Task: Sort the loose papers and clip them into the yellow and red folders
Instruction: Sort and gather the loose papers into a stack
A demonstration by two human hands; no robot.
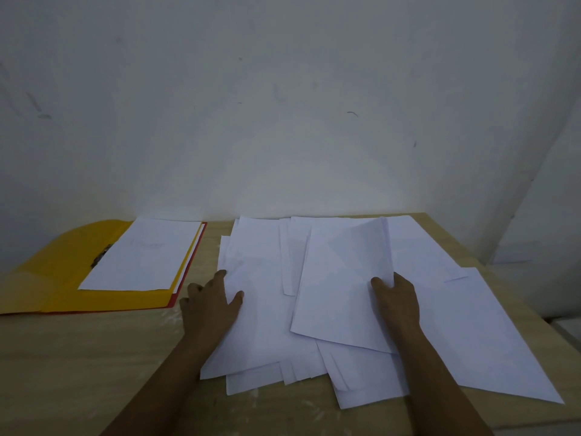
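Loose papers [352,297] lie spread in an overlapping heap across the right half of the wooden table [78,366], none squared to its neighbour. Yellow folder [72,278] lies open at far left with a white sheet [141,256] on it beside its metal clip [101,255]; red folder [188,262] shows only as a thin edge under the yellow one's right side. Step in hand looks like lifting one sheet off the heap to sort it. Right hand [397,300] pinches the right edge of the top sheet [342,284], thumb on top, fingers tucked beneath, and that edge curls upward. Left hand [213,300] lies flat at the heap's left margin, fingers spread and straight, thumb out over the paper, holding nothing. To do it well, I judge: keep the left palm pressing so lower sheets stay put, peel the top sheet slowly from its edge so a second one does not cling, then carry it leftward low over the table toward the folders. Risk is dragging neighbours off the near edge, where several corners already overhang one another. Both forearms reach in from the bottom of view, roughly parallel, wrists low, hands well apart with the heap's middle between them.
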